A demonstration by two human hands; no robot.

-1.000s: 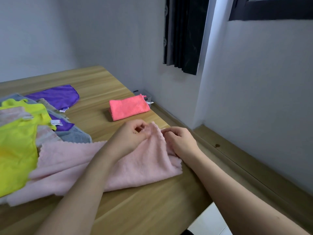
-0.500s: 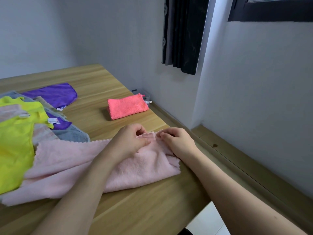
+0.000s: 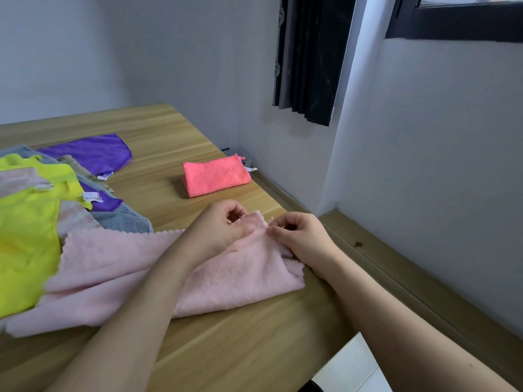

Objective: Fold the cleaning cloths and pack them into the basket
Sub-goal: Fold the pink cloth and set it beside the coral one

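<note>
left hand (image 3: 218, 230) pinching fuzzy edge of pale pink fleece cloth (image 3: 119, 267) | right hand (image 3: 304, 237) pinching same scalloped edge beside it | folded coral terry cloth (image 3: 216, 175) just beyond fingers | loose smooth yellow cloth (image 3: 25, 222) left, on woodgrain table (image 3: 254, 349)

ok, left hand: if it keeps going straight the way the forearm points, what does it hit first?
Likely the folded coral cloth. The left hand pinches the pink cloth at its far edge; bare table lies between. The line may pass just right of the cloth; depth from one view is unclear.
</note>
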